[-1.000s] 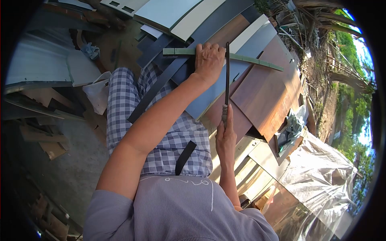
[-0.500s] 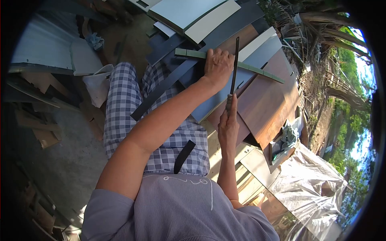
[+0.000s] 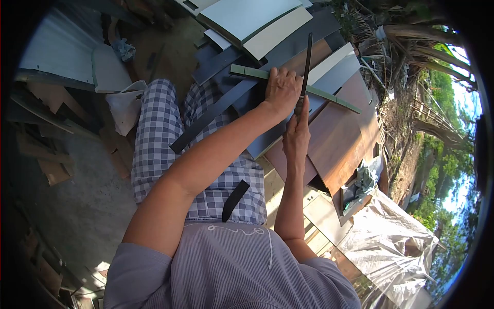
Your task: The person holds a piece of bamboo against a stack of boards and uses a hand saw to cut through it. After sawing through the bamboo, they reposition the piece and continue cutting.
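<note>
Right hand (image 3: 297, 135) nearer green strip (image 3: 334, 97) beneath left hand (image 3: 283, 91)

Strip (image 3: 337, 99) over boards (image 3: 339, 136), bag (image 3: 124, 113) left of legs (image 3: 154, 129), sheeting (image 3: 391, 232) right

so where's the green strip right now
In the head view, the green strip is in the upper part, mostly right of centre, under the left hand and crossed by the thin dark tool in the right hand.
</note>
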Motion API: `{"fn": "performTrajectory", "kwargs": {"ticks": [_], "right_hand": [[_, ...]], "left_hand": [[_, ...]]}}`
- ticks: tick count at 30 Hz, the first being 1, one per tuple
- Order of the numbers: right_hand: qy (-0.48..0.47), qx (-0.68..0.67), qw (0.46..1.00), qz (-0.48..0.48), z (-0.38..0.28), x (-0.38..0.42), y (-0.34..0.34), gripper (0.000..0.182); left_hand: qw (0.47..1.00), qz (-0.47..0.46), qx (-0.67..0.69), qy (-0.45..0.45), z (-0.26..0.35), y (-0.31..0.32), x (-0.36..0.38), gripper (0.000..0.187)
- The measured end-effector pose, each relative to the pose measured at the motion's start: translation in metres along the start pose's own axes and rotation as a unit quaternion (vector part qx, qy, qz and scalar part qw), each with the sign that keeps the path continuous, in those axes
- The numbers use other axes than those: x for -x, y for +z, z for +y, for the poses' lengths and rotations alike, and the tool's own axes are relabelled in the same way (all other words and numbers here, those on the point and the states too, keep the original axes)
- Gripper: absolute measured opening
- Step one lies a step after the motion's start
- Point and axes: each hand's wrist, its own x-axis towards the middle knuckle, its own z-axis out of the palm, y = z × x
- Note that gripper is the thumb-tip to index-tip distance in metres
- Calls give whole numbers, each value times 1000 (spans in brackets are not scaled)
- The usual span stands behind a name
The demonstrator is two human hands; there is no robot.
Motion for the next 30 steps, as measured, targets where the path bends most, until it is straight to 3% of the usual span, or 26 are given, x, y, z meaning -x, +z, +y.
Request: {"fn": "performTrajectory", "kwargs": {"ticks": [6, 11, 18, 21, 28, 30], "right_hand": [[-16, 38, 999, 2, 14, 47, -8, 57], [98, 20, 993, -62, 4, 110, -20, 55], [14, 4, 1000, -18, -2, 44, -3, 54], [43, -22, 998, -29, -23, 3, -7, 54], [22, 7, 1000, -17, 1, 30, -10, 57], [81, -2, 995, -64, -3, 61, -19, 55]], "left_hand": [[1000, -12, 8, -3, 1, 1, 1, 16], [999, 51, 15, 8, -2, 6, 2, 9], [998, 55, 13, 11, -2, 5, 2, 9], [998, 58, 22, 5, -1, 4, 2, 9], [998, 62, 24, 3, -1, 4, 2, 9], [1000, -4, 1, 3, -1, 0, 1, 14]]}}
